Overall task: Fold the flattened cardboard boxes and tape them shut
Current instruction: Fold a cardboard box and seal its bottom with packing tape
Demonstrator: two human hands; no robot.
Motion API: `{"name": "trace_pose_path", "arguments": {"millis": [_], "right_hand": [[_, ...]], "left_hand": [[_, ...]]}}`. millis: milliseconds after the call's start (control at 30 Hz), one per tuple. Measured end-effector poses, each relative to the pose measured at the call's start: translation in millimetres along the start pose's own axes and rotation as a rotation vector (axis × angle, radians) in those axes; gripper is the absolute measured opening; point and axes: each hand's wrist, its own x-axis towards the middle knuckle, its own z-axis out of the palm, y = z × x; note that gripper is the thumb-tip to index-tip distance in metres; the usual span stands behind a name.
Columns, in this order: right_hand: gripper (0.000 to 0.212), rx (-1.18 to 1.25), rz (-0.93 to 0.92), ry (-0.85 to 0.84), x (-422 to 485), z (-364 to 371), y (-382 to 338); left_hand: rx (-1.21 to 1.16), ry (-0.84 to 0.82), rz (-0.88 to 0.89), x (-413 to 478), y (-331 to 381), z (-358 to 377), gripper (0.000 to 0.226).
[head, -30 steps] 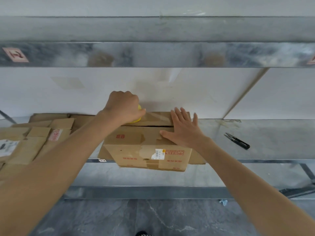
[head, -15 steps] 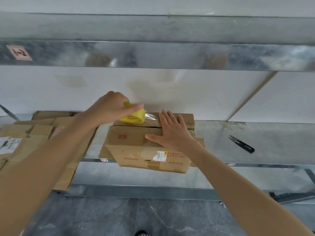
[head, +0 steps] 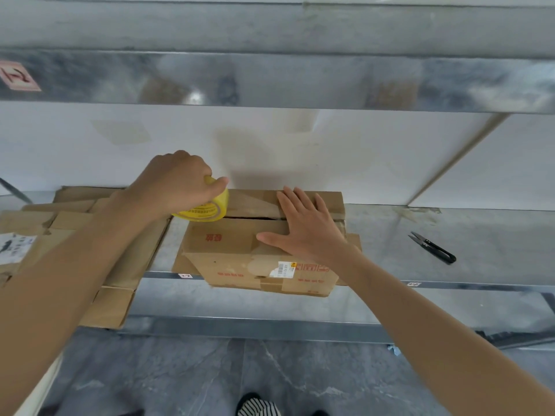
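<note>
A folded brown cardboard box (head: 237, 250) with red print stands on the metal shelf (head: 420, 241), its front hanging over the shelf edge. A dark gap shows between its two top flaps. My right hand (head: 303, 229) lies flat with straight fingers on the right part of the flaps, pressing them down. My left hand (head: 177, 184) grips a yellow roll of tape (head: 207, 208) at the box's top left corner. A clear strip of tape runs from the roll toward the far flap.
Several flattened cardboard boxes (head: 60, 235) lie stacked on the shelf to the left. Small black scissors (head: 434, 247) lie on the shelf at the right. An upper metal shelf beam (head: 270, 79) hangs overhead. The grey floor and a striped shoe (head: 258, 408) show below.
My left hand has drawn the tape roll leftward and slightly toward me, off the box's top. My right hand stays flat on the flaps.
</note>
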Motion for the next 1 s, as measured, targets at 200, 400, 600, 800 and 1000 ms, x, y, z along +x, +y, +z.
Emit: {"name": "trace_pose_path", "arguments": {"millis": [200, 400, 600, 800, 1000], "right_hand": [[0.091, -0.054, -0.006, -0.071, 4, 1, 1], [0.09, -0.059, -0.004, -0.046, 2, 3, 0], [0.094, -0.067, 0.002, -0.036, 2, 2, 0], [0.095, -0.074, 0.006, -0.024, 2, 2, -1], [0.101, -0.085, 0.018, -0.039, 2, 4, -1]], "left_hand": [[0.17, -0.02, 0.032, -1, 10, 3, 0.051], [-0.198, 0.001, -0.094, -8, -15, 2, 0.063], [-0.824, 0.083, -0.264, -26, -42, 24, 0.057], [-0.346, 0.17, -0.18, -24, -73, 33, 0.065], [-0.321, 0.106, -0.237, -36, -77, 78, 0.047]]}}
